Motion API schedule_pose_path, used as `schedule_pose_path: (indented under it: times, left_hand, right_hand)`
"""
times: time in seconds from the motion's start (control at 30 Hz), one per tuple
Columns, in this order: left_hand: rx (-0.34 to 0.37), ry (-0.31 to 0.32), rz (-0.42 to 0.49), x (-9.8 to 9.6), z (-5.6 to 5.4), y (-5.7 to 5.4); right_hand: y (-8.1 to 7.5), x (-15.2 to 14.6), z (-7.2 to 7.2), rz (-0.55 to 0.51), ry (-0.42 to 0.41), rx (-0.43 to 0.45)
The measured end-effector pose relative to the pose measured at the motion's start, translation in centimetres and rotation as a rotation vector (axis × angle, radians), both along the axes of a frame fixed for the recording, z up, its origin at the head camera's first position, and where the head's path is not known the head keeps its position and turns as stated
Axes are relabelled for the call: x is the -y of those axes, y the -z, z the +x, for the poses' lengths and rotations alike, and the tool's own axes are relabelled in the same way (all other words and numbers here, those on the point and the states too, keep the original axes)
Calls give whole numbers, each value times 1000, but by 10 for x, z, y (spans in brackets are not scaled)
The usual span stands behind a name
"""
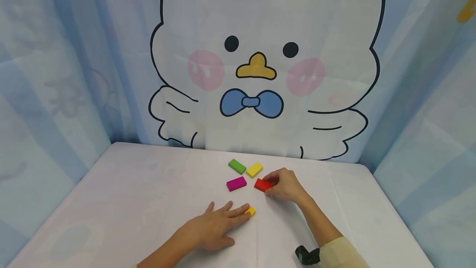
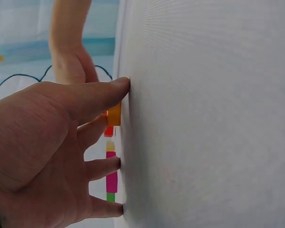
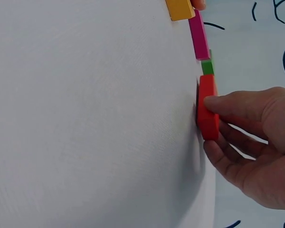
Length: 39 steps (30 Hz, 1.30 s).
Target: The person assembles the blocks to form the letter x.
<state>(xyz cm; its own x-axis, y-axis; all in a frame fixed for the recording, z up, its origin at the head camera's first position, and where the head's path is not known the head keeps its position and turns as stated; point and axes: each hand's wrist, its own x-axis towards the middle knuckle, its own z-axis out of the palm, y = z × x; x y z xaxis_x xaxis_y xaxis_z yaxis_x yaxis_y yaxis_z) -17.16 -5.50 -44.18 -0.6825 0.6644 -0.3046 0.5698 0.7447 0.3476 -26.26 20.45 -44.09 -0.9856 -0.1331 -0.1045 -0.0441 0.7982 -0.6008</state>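
My right hand (image 1: 286, 185) pinches a red block (image 1: 262, 185) between thumb and fingers. In the right wrist view the red block (image 3: 208, 121) stands at the table surface, the thumb across its near face. My left hand (image 1: 213, 227) lies low over the table with straight, spread fingers. Its front fingers rest on an orange-yellow block (image 1: 252, 211), partly hidden under them. Beyond the hands lie a magenta block (image 1: 236, 183), a green block (image 1: 237, 166) and a yellow block (image 1: 254, 170). The red block is just right of the magenta one.
A white cloth covers the table (image 1: 148, 185). Behind it hangs a curtain (image 1: 267, 136) with a printed bird in a blue bow tie. A black object (image 1: 306, 255) sits by the right sleeve (image 1: 342, 253), near the front of the view.
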Motion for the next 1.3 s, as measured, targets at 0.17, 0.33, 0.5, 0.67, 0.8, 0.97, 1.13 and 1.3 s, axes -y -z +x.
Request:
schedule_pose_path:
  times: [0.17, 0.33, 0.5, 0.67, 0.8, 0.97, 1.13, 1.3]
  left_hand:
    - [-2, 2, 8, 0, 0, 0]
    - [3, 1, 5, -1, 0, 0]
    - [13, -7, 10, 0, 0, 0]
    - [22, -15, 15, 0, 0, 0]
    - [25, -22, 18, -1, 0, 1]
    - [23, -28, 19, -1, 0, 1]
    - [22, -25, 25, -1, 0, 3]
    - [26, -22, 32, -1, -1, 3]
  right_hand:
    - [-4, -3, 2, -1, -6, -5]
    - [-7, -4, 5, 3, -15, -15]
    - [-11, -5, 10, -5, -17, -11]
    - [-14, -6, 16, -4, -2, -11]
    - [-16, -8, 21, -4, 9, -20]
    - [-19, -11, 29, -14, 19, -26]
    - [-20, -16, 38, -21, 25, -29]
    - [-23, -19, 49, -30, 15, -25]
